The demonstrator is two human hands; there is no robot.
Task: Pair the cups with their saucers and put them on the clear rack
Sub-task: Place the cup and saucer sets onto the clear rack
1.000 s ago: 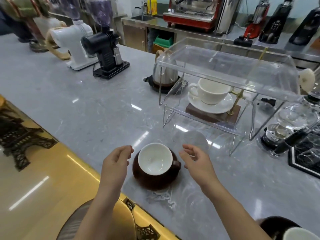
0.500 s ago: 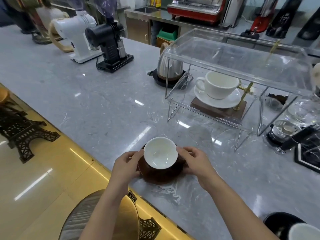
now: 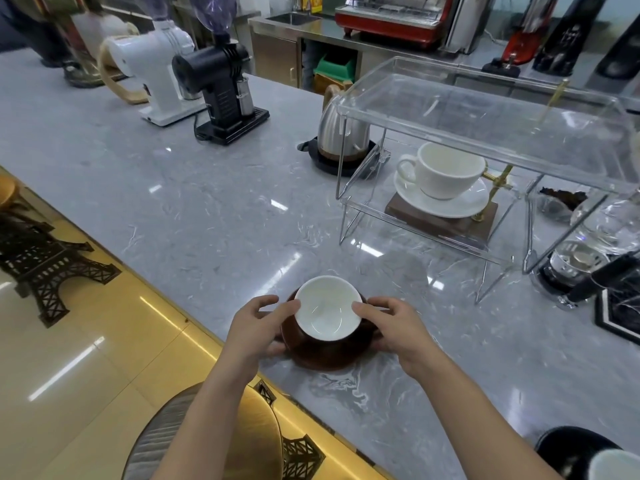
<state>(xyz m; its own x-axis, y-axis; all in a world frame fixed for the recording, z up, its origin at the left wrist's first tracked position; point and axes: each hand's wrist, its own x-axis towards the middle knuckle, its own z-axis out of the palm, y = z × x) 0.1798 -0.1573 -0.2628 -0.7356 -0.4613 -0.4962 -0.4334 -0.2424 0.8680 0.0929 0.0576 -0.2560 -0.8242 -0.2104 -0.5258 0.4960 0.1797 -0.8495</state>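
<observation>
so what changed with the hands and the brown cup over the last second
Both hands closed in from either side. A second ago they hovered open, apart from the set; now the left hand and right hand grip the brown saucer at its edges, thumbs against the brown cup. The set is still on the counter. The white cup on its saucer in the clear rack stayed put.

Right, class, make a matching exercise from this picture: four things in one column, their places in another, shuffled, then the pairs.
Things:
1. brown cup with white inside
2. white ceramic cup
3. steel kettle
4. black coffee grinder

Places:
A. left of the rack, on a black base
B. lower shelf of the clear rack
C. between both hands, on a brown saucer
D. beside the white grinder

Pairs: 1-C, 2-B, 3-A, 4-D
</observation>
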